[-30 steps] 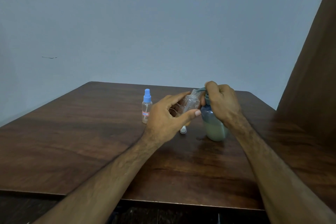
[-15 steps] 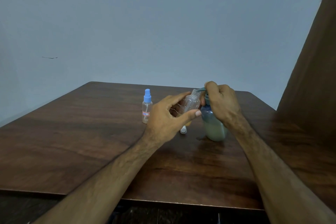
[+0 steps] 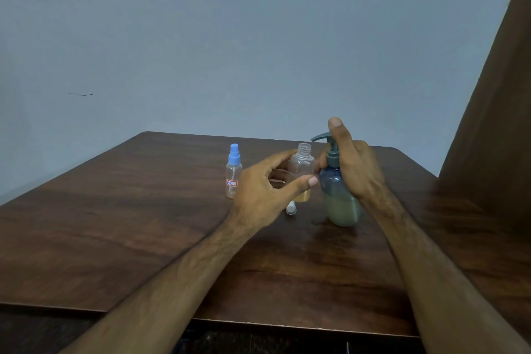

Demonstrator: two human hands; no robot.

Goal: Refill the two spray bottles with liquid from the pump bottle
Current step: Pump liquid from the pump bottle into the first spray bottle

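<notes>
A blue-tinted pump bottle point(image 3: 340, 204) with pale liquid in its lower half stands on the brown table point(image 3: 115, 233). My right hand point(image 3: 356, 169) wraps its neck, and one finger is raised above the pump head point(image 3: 320, 136), which stands up. My left hand point(image 3: 264, 190) holds an uncapped clear spray bottle point(image 3: 301, 164) upright just left of the pump spout; a little yellowish liquid sits at its bottom. A second clear spray bottle point(image 3: 233, 174) with a blue sprayer top and a red-bordered label stands further left.
A small white cap piece point(image 3: 290, 208) lies on the table below the held bottle. A small wet spot point(image 3: 316, 221) shows beside the pump bottle's base. A brown panel point(image 3: 494, 123) rises at the right. A grey wall is behind.
The pump head has risen from its pressed position and my right finger has lifted off it. The open bottle in my left hand went from tilted under the spout to upright.
</notes>
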